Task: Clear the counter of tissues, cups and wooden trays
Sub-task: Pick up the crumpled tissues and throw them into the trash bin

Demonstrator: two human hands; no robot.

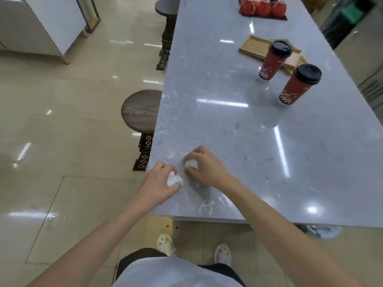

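We see both hands at the near left corner of the grey marble-look tabletop (238,125). Our left hand (157,183) has its grip closed on a crumpled white tissue (174,179), thumb and fingers pinching it right at the tabletop's left edge. Our right hand (205,165) is cupped over a second crumpled white tissue ball (191,163), fingers curled round it, grip clamped on it against the surface. The two tissues sit just beside each other, not touching.

Further up the tabletop, well apart from the hands, stand two tall red paper cups with black lids: the nearer red cup (298,85) toward the right edge, the farther red cup (274,61) just behind and left of it. Both are upright. Behind the farther cup lie flat light wooden trays (257,46), at least two overlapping; we cannot tell the exact count. At the far end sits a dark tray of red round pouches (263,7).

Left of the tabletop, on the glossy beige floor (62,121), stand a round dark wooden stool (141,109) and another dark stool (165,6) farther back. Pale sneakers (165,244) show below.
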